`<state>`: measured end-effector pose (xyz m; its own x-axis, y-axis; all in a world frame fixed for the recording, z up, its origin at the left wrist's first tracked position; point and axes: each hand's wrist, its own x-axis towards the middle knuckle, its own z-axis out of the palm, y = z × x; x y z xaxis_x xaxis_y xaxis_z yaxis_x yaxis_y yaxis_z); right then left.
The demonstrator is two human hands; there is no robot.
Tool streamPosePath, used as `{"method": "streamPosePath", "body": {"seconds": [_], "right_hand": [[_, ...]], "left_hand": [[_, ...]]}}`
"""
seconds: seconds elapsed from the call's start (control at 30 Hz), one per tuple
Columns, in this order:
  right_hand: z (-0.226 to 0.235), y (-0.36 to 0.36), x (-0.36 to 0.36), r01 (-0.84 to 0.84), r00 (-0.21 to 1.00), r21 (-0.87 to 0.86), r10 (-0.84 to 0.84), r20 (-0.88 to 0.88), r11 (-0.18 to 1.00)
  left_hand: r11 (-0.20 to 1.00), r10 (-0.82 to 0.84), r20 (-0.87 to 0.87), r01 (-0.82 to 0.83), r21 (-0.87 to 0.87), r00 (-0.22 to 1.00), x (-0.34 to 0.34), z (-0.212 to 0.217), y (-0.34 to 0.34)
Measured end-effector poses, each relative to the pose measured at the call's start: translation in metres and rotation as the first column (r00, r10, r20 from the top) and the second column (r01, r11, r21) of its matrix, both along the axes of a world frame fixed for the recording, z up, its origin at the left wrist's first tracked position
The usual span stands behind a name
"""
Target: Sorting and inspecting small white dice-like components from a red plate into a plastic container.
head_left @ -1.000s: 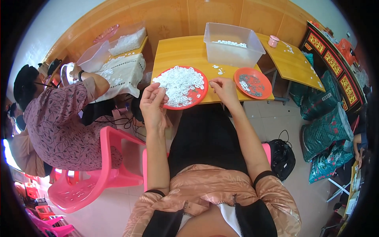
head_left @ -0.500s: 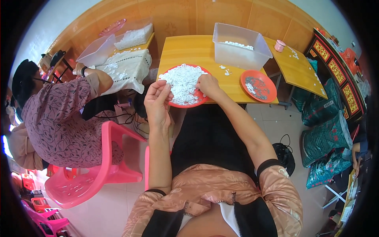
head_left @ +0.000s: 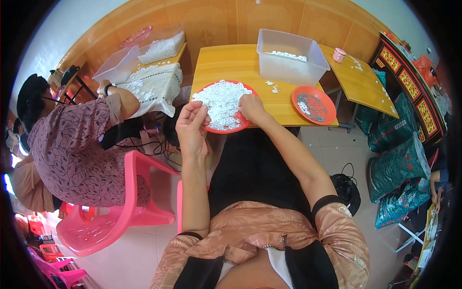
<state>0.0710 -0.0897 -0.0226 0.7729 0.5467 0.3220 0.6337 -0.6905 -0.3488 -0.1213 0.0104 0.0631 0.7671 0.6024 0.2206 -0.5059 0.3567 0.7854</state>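
Note:
In front of me a red plate [head_left: 228, 131] holds a heap of small white plastic pieces, ring- or link-shaped [head_left: 224, 96]. My left hand [head_left: 192, 126] is raised by the plate's near left rim, thumb and fingertips pinched together. Whatever lies in that pinch is too small to name. On the right side of the plate, my right hand [head_left: 253, 110] has its fingers closed and pointed down at the pieces; the fingertips are hidden. Further right, an orange-red plate [head_left: 331, 113] carries small grey metal-looking bits [head_left: 315, 101] and a little cluster of white pieces [head_left: 303, 109].
A clear plastic bin [head_left: 288, 70] with white pieces stands at the back of the yellow table [head_left: 216, 60]. A pink cup [head_left: 339, 55] is on the side table. Green sacks [head_left: 397, 166] lie right. Leftward, another person [head_left: 82, 149] sits in a pink chair [head_left: 130, 202].
My right hand has dipped slightly lower at the plate's right side. My left hand keeps its pinch with hardly any movement. The whole view has shifted a little.

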Motion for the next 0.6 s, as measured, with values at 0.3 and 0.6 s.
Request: {"method": "streamPosePath", "body": {"seconds": [0.3,0.6], "right_hand": [[0.012,-0.020,-0.014,-0.095,0.990,0.208,0.114,-0.083,0.974],[0.096,-0.100,-0.119,0.271,0.497,0.884,0.731,-0.468,0.382]], "left_hand": [[0.997,0.051,-0.072,-0.047,0.061,0.996,-0.003,0.003,-0.025],[0.966,-0.190,-0.002,0.187,0.179,0.982,-0.016,0.010,-0.075]]}}
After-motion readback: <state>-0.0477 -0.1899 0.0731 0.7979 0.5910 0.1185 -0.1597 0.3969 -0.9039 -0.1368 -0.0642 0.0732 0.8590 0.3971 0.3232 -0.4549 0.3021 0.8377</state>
